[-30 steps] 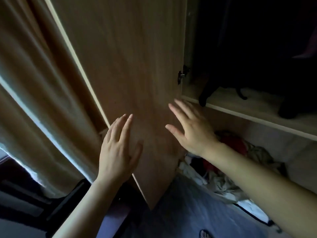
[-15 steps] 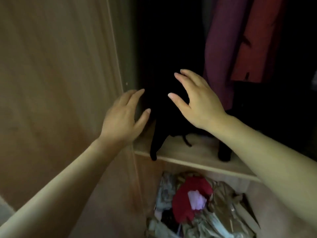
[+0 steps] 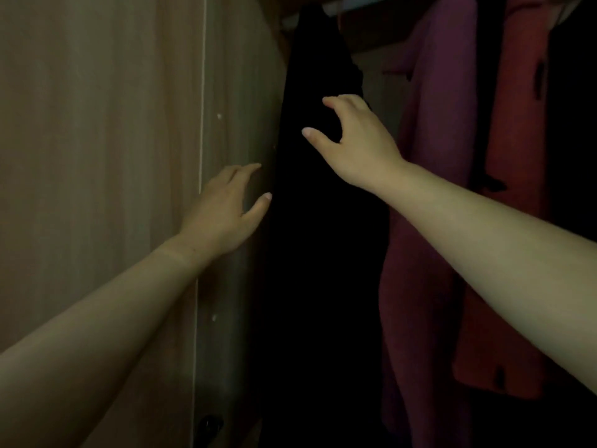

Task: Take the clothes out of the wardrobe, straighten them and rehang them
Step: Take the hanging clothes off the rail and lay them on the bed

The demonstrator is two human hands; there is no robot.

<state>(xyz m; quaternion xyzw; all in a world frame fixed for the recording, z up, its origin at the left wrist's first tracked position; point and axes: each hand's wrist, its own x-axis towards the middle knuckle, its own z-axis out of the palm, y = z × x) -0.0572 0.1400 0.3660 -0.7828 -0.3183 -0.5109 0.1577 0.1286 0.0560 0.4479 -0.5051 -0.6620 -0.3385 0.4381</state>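
A dim wardrobe interior was seen, poorly lit. The black garment (image 3: pixel 316 253) was hung from a pale rail (image 3: pixel 342 6) at the top, and is taken here as ref. pt. Just left of it the wardrobe's side panel (image 3: pixel 239 92) was seen, w/ a few small pale dots on it. Farther left was the door (image 3: pixel 97 124), wood-grain w/ a pale edge strip. Right of the black garment a purple garment (image 3: pixel 436 124) was hung, and farther right a red garment (image 3: pixel 517 156), both apart from the hands. Low and left of the black garment a dark hinge (image 3: pixel 210 423) was made out.

The left hand (image 3: pixel 223 215) was held just left of the black garment, over the side panel, fingers loosely spread, thumb apart, nothing held. Contact w/ the cloth couldn't be told. The right hand (image 3: pixel 358 147) was held in front of the black garment's upper part, fingers curved, thumb set apart from the index, nothing pinched. Both forearms were bare.
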